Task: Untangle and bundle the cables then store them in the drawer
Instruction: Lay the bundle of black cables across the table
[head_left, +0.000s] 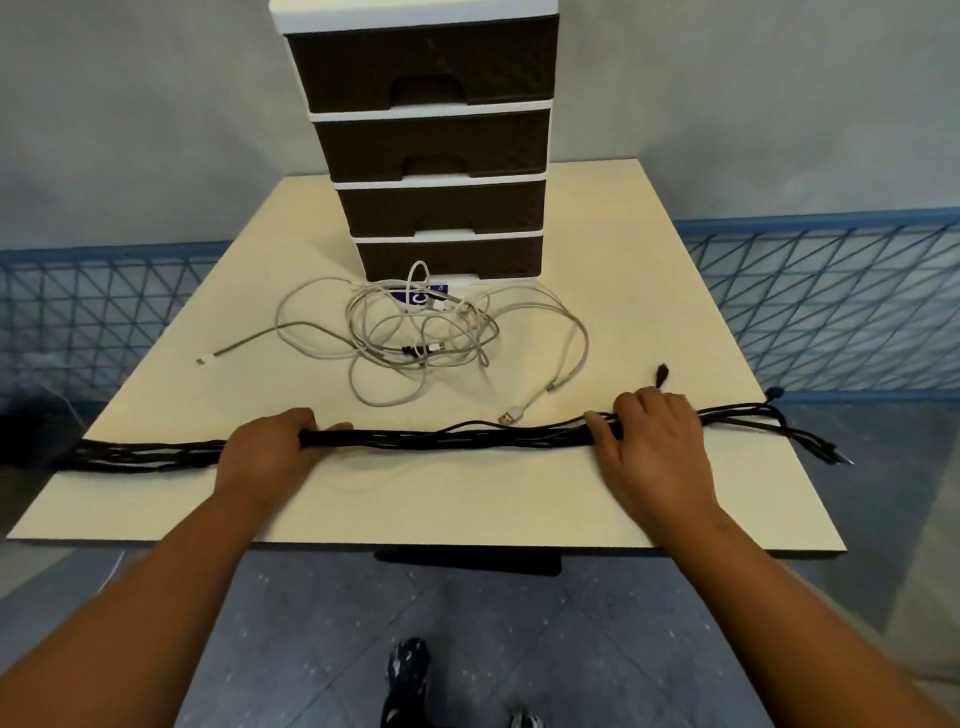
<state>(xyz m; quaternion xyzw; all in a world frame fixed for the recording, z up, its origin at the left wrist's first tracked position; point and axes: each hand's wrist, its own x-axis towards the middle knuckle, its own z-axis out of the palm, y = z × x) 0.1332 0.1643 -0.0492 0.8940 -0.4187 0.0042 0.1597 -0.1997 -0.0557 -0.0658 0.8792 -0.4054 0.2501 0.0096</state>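
A long bunch of black cables (457, 439) lies stretched left to right across the front of the cream table (467, 509). My left hand (270, 447) is closed around the bunch left of centre. My right hand (654, 441) grips it right of centre, fingers curled over the strands. Loose black ends trail past both table sides. Behind them, a tangle of white cables (415, 332) sits in the middle of the table. A tall drawer unit (431, 156) with dark brown fronts and white frames stands at the back, all its drawers closed.
A small purple and white item (415, 298) lies under the white tangle at the unit's foot. Blue mesh fencing (831, 296) runs behind the table on both sides. My shoes (410, 675) show on the grey tiled floor below the table edge.
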